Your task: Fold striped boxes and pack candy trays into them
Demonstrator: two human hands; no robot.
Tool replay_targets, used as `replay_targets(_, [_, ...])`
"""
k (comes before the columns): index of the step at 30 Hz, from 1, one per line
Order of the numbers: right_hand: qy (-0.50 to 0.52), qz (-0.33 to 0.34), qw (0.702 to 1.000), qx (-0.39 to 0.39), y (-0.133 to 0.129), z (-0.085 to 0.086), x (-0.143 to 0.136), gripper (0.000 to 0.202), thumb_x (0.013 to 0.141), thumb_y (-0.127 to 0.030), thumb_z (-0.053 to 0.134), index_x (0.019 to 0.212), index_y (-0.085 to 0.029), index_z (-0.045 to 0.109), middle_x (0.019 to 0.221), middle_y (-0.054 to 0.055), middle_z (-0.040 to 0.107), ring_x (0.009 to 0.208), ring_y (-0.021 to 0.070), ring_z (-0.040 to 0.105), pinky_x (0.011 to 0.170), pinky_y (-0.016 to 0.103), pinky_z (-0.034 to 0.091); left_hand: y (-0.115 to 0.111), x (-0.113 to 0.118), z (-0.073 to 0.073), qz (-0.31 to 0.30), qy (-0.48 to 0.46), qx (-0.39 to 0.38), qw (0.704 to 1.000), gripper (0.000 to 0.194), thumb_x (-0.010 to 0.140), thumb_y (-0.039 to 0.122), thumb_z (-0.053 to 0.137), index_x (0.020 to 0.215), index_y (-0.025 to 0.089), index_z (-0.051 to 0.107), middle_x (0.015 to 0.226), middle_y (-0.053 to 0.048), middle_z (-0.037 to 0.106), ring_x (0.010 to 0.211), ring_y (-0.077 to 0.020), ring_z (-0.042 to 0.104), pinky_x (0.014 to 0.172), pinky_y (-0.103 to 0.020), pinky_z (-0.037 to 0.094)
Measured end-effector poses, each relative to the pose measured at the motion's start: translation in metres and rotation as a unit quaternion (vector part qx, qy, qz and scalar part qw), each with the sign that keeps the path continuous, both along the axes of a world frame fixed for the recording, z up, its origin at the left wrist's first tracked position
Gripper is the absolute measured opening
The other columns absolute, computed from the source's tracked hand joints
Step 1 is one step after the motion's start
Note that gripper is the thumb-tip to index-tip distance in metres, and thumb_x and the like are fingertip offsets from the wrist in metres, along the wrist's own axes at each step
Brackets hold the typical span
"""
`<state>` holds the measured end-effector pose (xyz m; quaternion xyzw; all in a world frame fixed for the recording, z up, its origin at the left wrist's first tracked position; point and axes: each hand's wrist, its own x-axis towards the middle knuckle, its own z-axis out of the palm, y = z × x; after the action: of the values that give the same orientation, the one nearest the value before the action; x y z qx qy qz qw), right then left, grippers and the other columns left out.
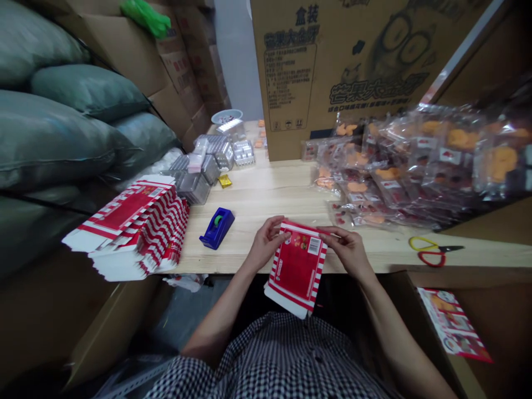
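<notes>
A red box with red-and-white striped edges [297, 269] is held between my two hands, over the table's front edge and tilted toward my body. Its lower end shows a white flap, and a barcode is printed near its upper right corner. My left hand [269, 244] grips the upper left side, thumb on the printed face. At the upper right corner my right hand [344, 246] pinches the edge with thumb and fingers. Nearest on the left is a blue tape dispenser [220, 228] with a green core. Farther left lies a stack of flattened boxes [137, 221] in the same print.
Many clear packets [386, 177] are heaped at the right, before a large cardboard carton [286, 83]. Scissors [432, 252] lie near the front edge. Clear plastic trays [195, 177] and a yellow sachet [225, 181] sit left. An open carton [499, 321] holds a printed box [453, 324].
</notes>
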<state>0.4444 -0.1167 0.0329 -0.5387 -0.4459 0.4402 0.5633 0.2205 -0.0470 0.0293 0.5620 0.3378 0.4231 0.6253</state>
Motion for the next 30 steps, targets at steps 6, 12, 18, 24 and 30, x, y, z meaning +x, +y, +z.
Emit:
replay_targets(6, [0.047,-0.006,0.999,-0.018,-0.003,-0.012,-0.007,0.029,0.076,-0.045,0.079,0.095,-0.024,0.074,0.1,0.007,0.077,0.086,0.0254,0.072,0.083,0.042,0.059,0.013,-0.007,0.003,-0.05,0.021,-0.05,0.997,0.049,0.081,0.037,0.074,0.122,0.013,0.064,0.116,-0.014,0.072,0.103,-0.0249,0.069,0.091,-0.036,0.054])
replay_targets(12, [-0.048,0.088,0.994,0.031,-0.007,-0.005,-0.004,0.022,0.088,-0.039,0.068,0.106,-0.026,0.073,0.112,0.007,0.071,0.105,0.0249,0.066,0.091,0.037,0.054,0.007,-0.007,-0.01,-0.059,0.003,-0.068,0.996,0.046,0.082,0.036,0.074,0.122,0.015,0.064,0.119,-0.013,0.071,0.108,-0.0259,0.068,0.093,-0.036,0.053])
replay_targets(18, [-0.11,0.06,0.99,0.072,-0.006,0.001,-0.002,0.02,0.092,-0.036,0.063,0.106,-0.03,0.076,0.112,0.007,0.07,0.105,0.025,0.064,0.094,0.039,0.052,-0.001,-0.022,-0.018,0.03,0.077,0.075,0.994,0.051,0.09,0.036,0.063,0.137,0.021,0.049,0.138,-0.013,0.059,0.127,-0.0252,0.056,0.109,-0.042,0.042])
replay_targets(24, [-0.064,0.032,0.997,0.004,-0.022,-0.032,0.007,0.02,0.083,-0.041,0.071,0.1,-0.031,0.077,0.112,0.006,0.071,0.108,0.028,0.065,0.095,0.041,0.052,0.02,-0.146,-0.023,0.369,0.405,0.15,0.823,0.049,0.076,0.031,0.076,0.119,0.017,0.055,0.139,-0.017,0.048,0.139,-0.0342,0.034,0.116,-0.053,0.023])
replay_targets(30, [-0.028,0.065,0.997,-0.017,-0.015,-0.044,-0.019,0.025,0.078,-0.044,0.074,0.098,-0.03,0.078,0.112,0.007,0.071,0.109,0.0298,0.064,0.093,0.042,0.053,0.04,-0.2,-0.033,0.316,0.369,-0.004,0.874,0.033,0.06,0.03,0.084,0.079,0.018,0.061,0.087,-0.004,0.064,0.093,-0.0241,0.061,0.088,-0.039,0.048])
